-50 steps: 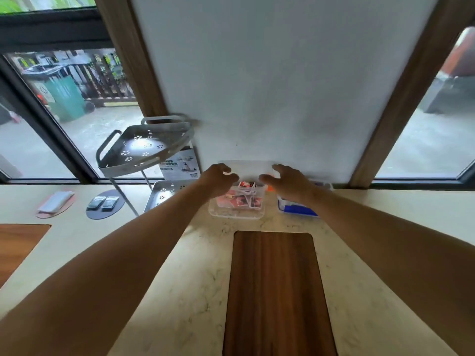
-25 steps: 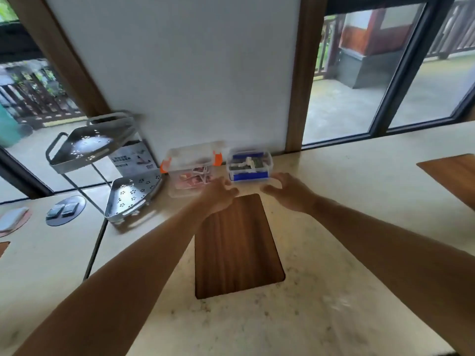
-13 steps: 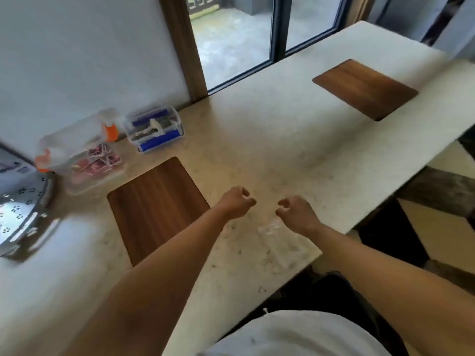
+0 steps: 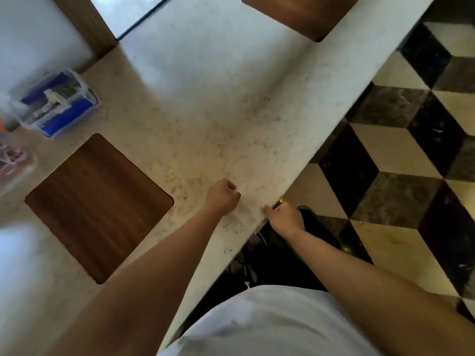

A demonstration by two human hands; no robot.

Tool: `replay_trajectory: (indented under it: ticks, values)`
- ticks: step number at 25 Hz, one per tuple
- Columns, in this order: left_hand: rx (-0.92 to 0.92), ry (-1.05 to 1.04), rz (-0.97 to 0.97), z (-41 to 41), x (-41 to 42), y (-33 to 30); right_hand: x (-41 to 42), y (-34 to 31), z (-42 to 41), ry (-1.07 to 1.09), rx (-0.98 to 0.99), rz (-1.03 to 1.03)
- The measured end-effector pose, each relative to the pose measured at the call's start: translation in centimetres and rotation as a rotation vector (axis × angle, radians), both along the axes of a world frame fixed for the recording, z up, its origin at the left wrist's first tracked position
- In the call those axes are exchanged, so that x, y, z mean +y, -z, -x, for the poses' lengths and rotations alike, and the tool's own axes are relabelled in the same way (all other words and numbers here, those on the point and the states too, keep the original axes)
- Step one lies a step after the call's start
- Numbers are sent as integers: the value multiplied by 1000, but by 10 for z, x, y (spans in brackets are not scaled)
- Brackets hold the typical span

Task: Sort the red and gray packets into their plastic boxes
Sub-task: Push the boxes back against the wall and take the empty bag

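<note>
Pale speckled counter (image 4: 231,104); two inset wooden panels (image 4: 99,204) (image 4: 303,14); checkered cube-pattern floor (image 4: 401,150) right.

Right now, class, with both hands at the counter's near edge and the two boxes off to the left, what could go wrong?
1. Both boxes look open: the box with blue trim and the box with red packets, which is partly out of view. A careless reach could tip them.
2. The right hand lies at the counter edge, so anything there could fall to the tiled floor.

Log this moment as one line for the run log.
left hand: fisted on counter | right hand: at counter edge | blue box, red-packet box: far left
</note>
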State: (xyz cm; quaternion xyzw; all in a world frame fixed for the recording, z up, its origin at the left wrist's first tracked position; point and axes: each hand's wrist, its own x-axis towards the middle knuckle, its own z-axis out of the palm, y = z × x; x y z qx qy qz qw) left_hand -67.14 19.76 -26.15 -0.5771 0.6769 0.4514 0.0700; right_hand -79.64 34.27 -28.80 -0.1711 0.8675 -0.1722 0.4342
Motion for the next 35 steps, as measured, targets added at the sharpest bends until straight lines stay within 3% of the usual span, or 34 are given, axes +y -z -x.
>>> replay_trajectory:
  ticks: [5,12,14,17,21,25,27,30,35]
  values:
    - [178,-4,-125,5,39,3,38,10,-13,624,-459,196]
    - [353,-12,-271,44,106,1,135,12,8,1067,-810,386]
    - [345,-53,-301,64,128,20,164,23,16,1075,-820,379]
    - [196,6,-308,91,154,67,197,57,23,1019,-639,305]
    - [-20,48,-399,134,198,161,235,138,56,999,-427,178]
    - [-60,5,-383,160,229,271,265,243,96,881,-358,105]
    - [-64,88,-317,173,233,336,268,309,115,806,-375,60]
    - [-110,370,-110,192,231,426,258,407,131,724,-379,-14]
    - [-227,559,69,219,215,552,233,545,139,661,-302,-24]
